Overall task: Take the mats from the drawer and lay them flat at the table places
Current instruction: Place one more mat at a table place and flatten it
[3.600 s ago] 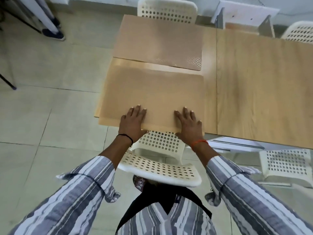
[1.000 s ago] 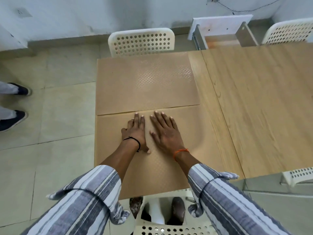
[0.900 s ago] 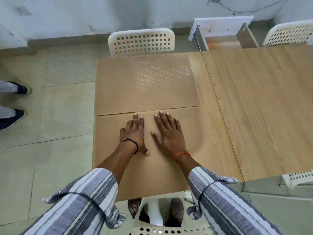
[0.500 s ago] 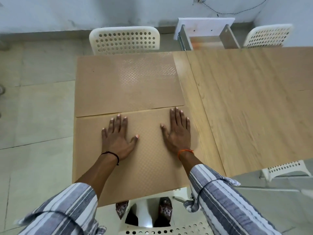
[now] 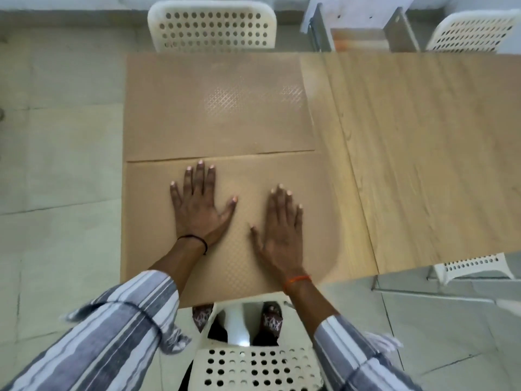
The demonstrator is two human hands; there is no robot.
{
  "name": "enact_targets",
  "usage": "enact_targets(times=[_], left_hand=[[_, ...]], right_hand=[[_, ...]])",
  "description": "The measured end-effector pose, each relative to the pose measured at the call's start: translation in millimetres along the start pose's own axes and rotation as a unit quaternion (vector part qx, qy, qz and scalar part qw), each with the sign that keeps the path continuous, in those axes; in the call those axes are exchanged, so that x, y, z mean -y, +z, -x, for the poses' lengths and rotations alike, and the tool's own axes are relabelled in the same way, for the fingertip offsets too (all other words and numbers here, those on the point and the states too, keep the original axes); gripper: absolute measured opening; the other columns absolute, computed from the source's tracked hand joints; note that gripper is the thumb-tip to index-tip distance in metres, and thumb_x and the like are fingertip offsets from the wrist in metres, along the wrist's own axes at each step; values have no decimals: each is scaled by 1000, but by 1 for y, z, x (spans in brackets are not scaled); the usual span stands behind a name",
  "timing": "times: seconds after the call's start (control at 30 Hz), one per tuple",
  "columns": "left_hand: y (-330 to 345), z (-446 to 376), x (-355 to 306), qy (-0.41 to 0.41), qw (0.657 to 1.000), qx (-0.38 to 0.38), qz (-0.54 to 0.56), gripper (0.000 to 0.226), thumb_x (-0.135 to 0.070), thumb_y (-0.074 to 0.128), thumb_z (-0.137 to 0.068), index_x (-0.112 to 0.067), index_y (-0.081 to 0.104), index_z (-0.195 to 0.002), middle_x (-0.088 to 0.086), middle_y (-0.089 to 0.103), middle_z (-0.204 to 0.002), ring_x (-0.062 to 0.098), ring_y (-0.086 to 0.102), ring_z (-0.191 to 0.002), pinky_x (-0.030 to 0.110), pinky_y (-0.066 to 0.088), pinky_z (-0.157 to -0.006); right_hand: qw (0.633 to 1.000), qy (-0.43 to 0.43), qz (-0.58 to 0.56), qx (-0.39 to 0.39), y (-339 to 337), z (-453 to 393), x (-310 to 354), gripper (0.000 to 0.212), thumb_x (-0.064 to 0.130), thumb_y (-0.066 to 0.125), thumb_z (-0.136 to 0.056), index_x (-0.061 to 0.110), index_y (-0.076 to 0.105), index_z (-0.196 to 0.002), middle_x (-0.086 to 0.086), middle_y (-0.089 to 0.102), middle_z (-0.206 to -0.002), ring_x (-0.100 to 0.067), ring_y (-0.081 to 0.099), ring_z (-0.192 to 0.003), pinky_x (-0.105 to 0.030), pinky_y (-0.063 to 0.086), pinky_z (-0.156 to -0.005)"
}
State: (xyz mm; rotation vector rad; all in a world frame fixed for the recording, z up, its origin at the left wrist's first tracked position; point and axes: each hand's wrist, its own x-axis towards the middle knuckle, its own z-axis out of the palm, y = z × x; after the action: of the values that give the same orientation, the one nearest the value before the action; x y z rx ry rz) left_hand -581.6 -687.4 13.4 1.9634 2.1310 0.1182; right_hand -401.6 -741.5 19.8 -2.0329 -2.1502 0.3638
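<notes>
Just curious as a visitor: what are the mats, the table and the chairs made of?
Near mat and far mat: probably thin flexible plastic or rubber, tan, matte, with an embossed diamond grid. Table: wood-grain top, likely laminate; streaked grain, smooth. Far chair: moulded cream plastic with punched round holes.

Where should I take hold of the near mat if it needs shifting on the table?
Probably at the near mat's front edge, coming from the side of the near chair. That edge seems to overhang the table slightly, so fingers could pinch it from below. Elsewhere it lies flat, its far edge butting the far mat. Both the left hand and right hand press it, palms flat.
</notes>
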Motion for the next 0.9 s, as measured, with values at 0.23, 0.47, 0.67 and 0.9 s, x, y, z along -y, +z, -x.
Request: enact_targets(times=[0.23,0.47,0.67,0.9], left_hand=[[3,1,1,4,1000,-5,-7,80,-65,30,-91,-23,10,-156,0,5,-164,24,4,-151,55,3,-119],[3,2,1,5,1000,-12,-5,78,-64,27,-92,-22,11,-155,0,5,-164,23,4,-151,55,3,-119],[5,1,2,3,1000,-16,-8,76,-63,25,-93,-22,11,-155,1,6,-164,24,5,-151,56,4,-119],[4,1,3,0,1000,-16,-1,66,-50,24,-97,-24,13,-155,1,8,-164,24,7,-150,54,4,-119]], right_hand=[[999,11,22,46,9,58,11,77,55,35,-98,14,10,-157,-4,2,-166,-21,-3,-153,-48,8,-123],[995,76,55,23,-16,60,-71,77,58,30,-97,16,8,-157,-2,3,-166,-22,-1,-153,-51,10,-122],[987,147,60,-1,-20,55,-88,77,60,23,-98,14,6,-157,-5,1,-166,-24,-2,-153,-54,10,-121],[999,22,14,18,8,49,7,68,47,28,-100,13,11,-157,-6,5,-166,-24,1,-153,-52,5,-122]])
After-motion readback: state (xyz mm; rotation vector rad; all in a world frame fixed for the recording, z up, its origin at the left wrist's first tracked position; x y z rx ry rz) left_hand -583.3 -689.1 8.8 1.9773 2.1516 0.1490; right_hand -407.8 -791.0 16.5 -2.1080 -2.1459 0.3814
